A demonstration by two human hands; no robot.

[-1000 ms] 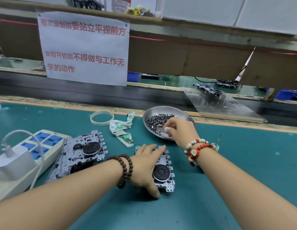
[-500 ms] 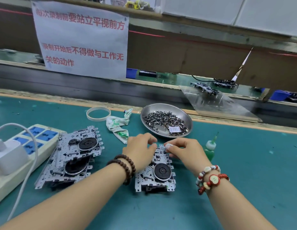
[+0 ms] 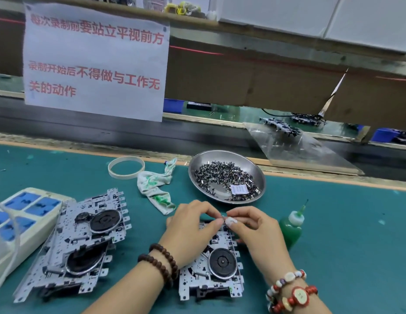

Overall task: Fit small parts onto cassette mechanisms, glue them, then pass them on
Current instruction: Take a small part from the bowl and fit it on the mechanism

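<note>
A cassette mechanism lies at lower centre on the green mat. Above its far end the left hand and right hand meet fingertip to fingertip, pinching something too small to identify. Right of them stands a green glue bottle; behind, a metal dish of small parts. Two more mechanisms lie lower left.

Part pinched between left hand and right hand fingertips: too small to identify. Both hands cover the far end of the near cassette mechanism. Parts in the steel dish at the bench's far edge: a blurred pile, shapes unreadable; the white label among them is illegible. Power strip and its white cable are cut off by the left edge. Right bracelet is cropped at the bottom edge.
</note>
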